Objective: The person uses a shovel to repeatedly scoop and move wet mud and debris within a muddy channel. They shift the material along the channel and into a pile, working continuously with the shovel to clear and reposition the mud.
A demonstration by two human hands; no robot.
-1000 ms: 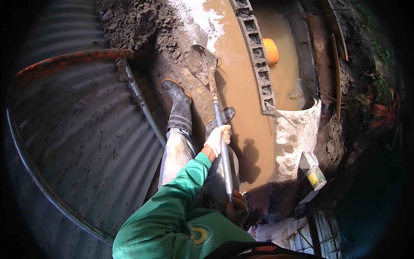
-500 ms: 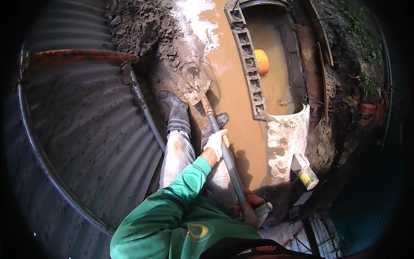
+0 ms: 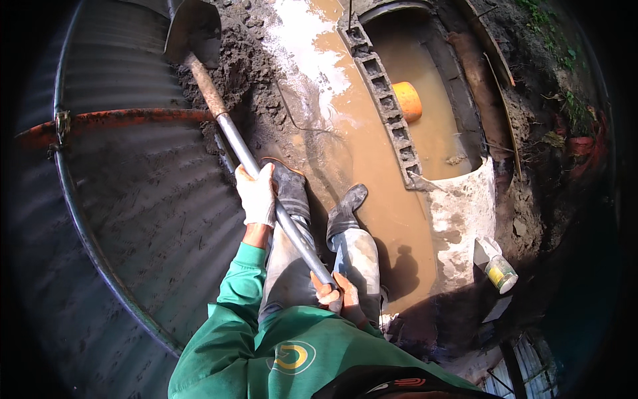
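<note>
My left hand (image 3: 256, 195), in a pale glove, is closed round the middle of the shaft of a long shovel (image 3: 236, 141). Closer to my body, my right hand (image 3: 336, 294), in a glove with orange-brown patches, grips the shaft's near end. The shovel slants to the far left across my legs. Its dark, rounded blade (image 3: 194, 32) is raised beside a heap of wet mud (image 3: 247, 83), overlapping the corrugated sheeting in view. Whether the blade carries any mud, I cannot make out.
Muddy water (image 3: 392, 199) lies right of my rubber boots (image 3: 347, 207). Beyond it, a row of hollow concrete blocks (image 3: 387, 103) borders a flooded pit holding an orange cylindrical object (image 3: 407, 102). Corrugated sheeting (image 3: 153, 193) and an orange bar (image 3: 143, 118) stand left. A can (image 3: 501, 274) sits lower right.
The shovel blade has risen from the wet ground ahead of my boots and swung far left. My left hand has moved up and left; my right hand has shifted left with the shaft's end.
</note>
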